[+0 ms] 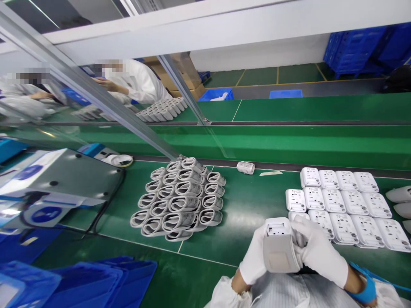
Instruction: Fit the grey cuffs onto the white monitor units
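Two white-gloved hands clasp a wrist cuff monitor low in the frame, right of centre.

The wrist cuff monitor (278, 250) is a smooth white plastic block on a matte grey fabric cuff with rounded corners, held just above the green felt-like counter (250, 201). The left hand (253, 262) is closed on the cuff's left side, its fingers mostly hidden behind it. The right hand (319, 252) curls its fingers (302, 229) together over the upper right edge, clamped on it. At centre left, looped grey cuffs (180, 196) lie piled as oval rings. At right, glossy white square housings (346, 207) lie in tidy rows.
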Available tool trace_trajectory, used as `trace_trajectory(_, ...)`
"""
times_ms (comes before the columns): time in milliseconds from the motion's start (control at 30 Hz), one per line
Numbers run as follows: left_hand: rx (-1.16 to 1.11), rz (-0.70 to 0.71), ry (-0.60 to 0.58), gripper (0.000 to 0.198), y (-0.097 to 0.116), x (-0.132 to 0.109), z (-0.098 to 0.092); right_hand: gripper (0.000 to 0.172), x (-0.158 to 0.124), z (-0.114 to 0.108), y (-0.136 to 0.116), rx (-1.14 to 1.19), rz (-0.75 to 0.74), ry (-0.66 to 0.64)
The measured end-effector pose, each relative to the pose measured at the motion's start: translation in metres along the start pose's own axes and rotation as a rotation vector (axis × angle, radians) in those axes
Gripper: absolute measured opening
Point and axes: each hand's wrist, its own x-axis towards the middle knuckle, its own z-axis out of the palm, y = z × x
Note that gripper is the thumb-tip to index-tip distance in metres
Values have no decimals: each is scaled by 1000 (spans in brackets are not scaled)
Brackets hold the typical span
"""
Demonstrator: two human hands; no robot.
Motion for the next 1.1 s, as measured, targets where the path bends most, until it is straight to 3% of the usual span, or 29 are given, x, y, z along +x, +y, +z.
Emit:
trace_trajectory(233,-10,66,-23,25,-4,20,18,36,-7,-9,21,314,117,55)
trace_trajectory(367,-117,10,26,25,1,25,25,43,1,-18,20,374,149,52)
trace_trajectory(500,-142,-18,293,26,-14,26,22,40,12,-26,11,185,63,45)
trace_trajectory(600,-156,11,477,32,-30,23,10,44,18,-30,-1,91,100,14)
trace_trajectory(700,66,87,579,34,-40,18,-4,49,21,-28,-16,53,165,-86)
trace_trajectory(833,437,194,527,49,-52,16,-14,89,28,-15,-31,-152,198,-137)
trace_trajectory(933,556,279,489,47,-63,21,-17,105,32,-6,-34,-233,181,-115)
trace_trajectory(1033,566,318,482,48,-68,28,-20,103,37,-4,-36,-253,161,-78)
trace_trajectory(1100,541,304,482,50,-65,33,-20,85,42,-9,-40,-275,142,-47)
